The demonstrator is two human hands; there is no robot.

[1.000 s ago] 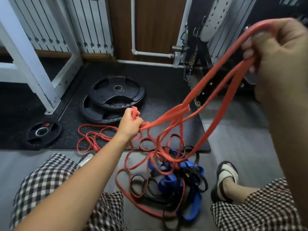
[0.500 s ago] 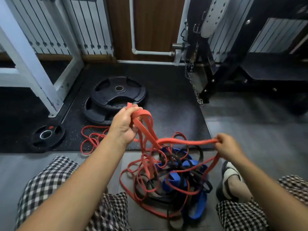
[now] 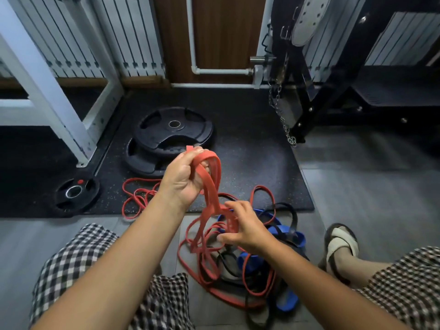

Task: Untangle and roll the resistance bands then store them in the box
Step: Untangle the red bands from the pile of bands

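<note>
Left hand lifts gathered red loops; right hand works the strands below.
The left hand [image 3: 183,181] grips several folds of the red resistance band [image 3: 210,186], raised; the right hand [image 3: 247,231], fingers half curled, holds its hanging strands just above the tangled pile of red, black and blue bands [image 3: 294,237] on the floor between the feet, near the weight plates [image 3: 173,133].

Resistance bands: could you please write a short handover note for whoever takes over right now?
Left hand grips gathered loops of the red band, raised. Right hand is at its lower strands; grip unclear.
Blue band and black band lie tangled with it on the floor; another red band lies on the mat.
Done: nothing rolled. Left: untangle, roll, store all; no box in view.
</note>
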